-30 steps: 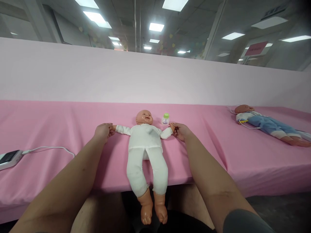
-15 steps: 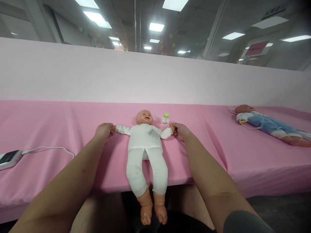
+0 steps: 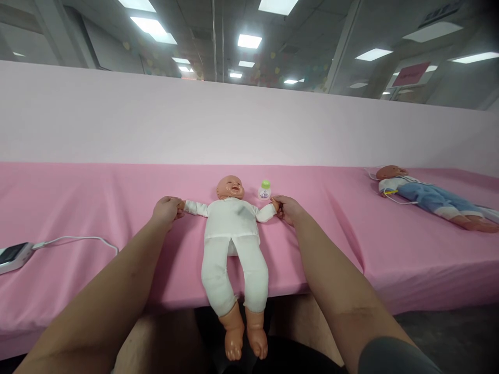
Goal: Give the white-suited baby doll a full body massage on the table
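The plastic baby doll in white cotton clothes (image 3: 232, 228) lies face-up at frame centre on the pink-sheeted bed (image 3: 78, 208), legs overhanging, each wrist pinched by left hand (image 3: 167, 210) and right hand (image 3: 289, 209); gentle, even outward tension seems best.

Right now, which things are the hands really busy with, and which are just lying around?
Busy with:
- left hand holding one hand of the white-suited doll
- right hand holding the doll's other hand

Just lying around:
- small green-capped bottle by the doll's head
- doll in blue far right
- device with white cable on the pink sheet
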The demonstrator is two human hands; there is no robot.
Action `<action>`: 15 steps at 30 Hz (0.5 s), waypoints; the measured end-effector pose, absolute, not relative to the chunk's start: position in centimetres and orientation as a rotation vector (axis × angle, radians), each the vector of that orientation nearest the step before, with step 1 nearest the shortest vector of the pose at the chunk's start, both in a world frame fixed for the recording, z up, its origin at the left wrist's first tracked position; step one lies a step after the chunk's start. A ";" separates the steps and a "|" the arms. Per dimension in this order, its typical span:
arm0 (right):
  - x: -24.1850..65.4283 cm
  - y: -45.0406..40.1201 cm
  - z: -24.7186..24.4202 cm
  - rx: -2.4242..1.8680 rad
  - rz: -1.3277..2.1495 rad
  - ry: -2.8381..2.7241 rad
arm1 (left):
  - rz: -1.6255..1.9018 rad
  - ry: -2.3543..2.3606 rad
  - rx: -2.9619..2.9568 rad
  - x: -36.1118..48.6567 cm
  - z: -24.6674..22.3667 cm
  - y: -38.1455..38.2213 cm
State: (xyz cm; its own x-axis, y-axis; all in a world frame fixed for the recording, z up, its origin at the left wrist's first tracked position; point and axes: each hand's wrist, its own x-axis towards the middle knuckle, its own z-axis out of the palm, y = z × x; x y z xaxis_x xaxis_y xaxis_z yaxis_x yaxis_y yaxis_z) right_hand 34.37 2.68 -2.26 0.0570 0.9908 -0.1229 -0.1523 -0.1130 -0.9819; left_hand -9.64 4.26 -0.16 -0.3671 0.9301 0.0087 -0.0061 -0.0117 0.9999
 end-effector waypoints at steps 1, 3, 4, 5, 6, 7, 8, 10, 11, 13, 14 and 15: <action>34.3 2.7 -2.2 -1.225 1.312 -0.969 | 1.493 1.485 1.011 -9.6 -0.1 4.2; 34.1 2.6 -2.1 -1.245 1.310 -0.931 | 1.491 1.504 1.013 -9.5 -0.1 4.1; 34.1 2.6 -2.0 -1.249 1.310 -0.923 | 1.490 1.507 1.014 -9.4 0.0 4.1; 34.0 2.5 -1.9 -1.253 1.310 -0.919 | 1.489 1.506 1.016 -9.4 0.0 4.1; 33.9 2.5 -1.8 -1.255 1.310 -0.917 | 1.489 1.500 1.017 -9.4 0.0 4.1; 33.9 2.4 -1.7 -1.257 1.312 -0.915 | 1.488 1.490 1.018 -9.4 0.0 4.0; 33.9 2.2 -1.6 -1.254 1.314 -0.915 | 1.488 1.480 1.018 -9.4 0.1 4.0; 33.8 2.0 -1.3 -1.235 1.320 -0.916 | 1.488 1.464 1.008 -9.4 0.2 3.9; 33.8 1.8 -1.2 -1.221 1.327 -0.919 | 1.487 1.461 1.000 -9.4 0.2 3.9; 33.9 1.6 -1.1 -1.190 1.343 -0.940 | 1.486 1.464 0.983 -9.4 0.3 3.9; 33.9 1.5 -1.1 -1.178 1.347 -0.952 | 1.485 1.466 0.976 -9.4 0.3 4.0; 33.9 1.4 -1.1 -1.168 1.347 -0.960 | 1.483 1.468 0.971 -9.5 0.3 4.0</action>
State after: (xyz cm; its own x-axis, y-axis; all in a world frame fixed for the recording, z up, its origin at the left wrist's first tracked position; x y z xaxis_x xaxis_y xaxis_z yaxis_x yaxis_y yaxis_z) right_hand 33.86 1.44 -1.08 0.0396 0.9913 -0.1259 -0.2042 -0.1153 -0.9721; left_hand -9.49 4.04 0.27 -0.3705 0.9286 -0.0218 -0.0316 0.0108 0.9994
